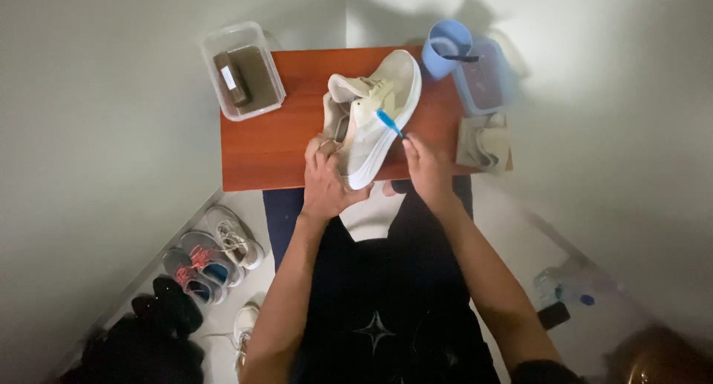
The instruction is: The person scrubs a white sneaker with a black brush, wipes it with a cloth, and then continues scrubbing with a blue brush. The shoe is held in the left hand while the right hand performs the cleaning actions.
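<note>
Wooden table (pixel 260 146) is the reference, pushed into the wall corner. Pale cream sneaker (pixel 375 113) lies tilted on its side near table centre, heel overhanging the near edge, white sole edge facing right. Left hand (pixel 324 182) wraps the heel end, closed on it. Right hand (pixel 428 167) is closed on a blue toothbrush (pixel 388 122), bristles touching the sidewall. Risk: brush pressure could twist the overhanging shoe off the edge, or knock the blue cup (pixel 447 48) at the table's far-right corner. Clear plastic tub (pixel 243 70) at far-left corner, cloth (pixel 484 142) at right edge.
</note>
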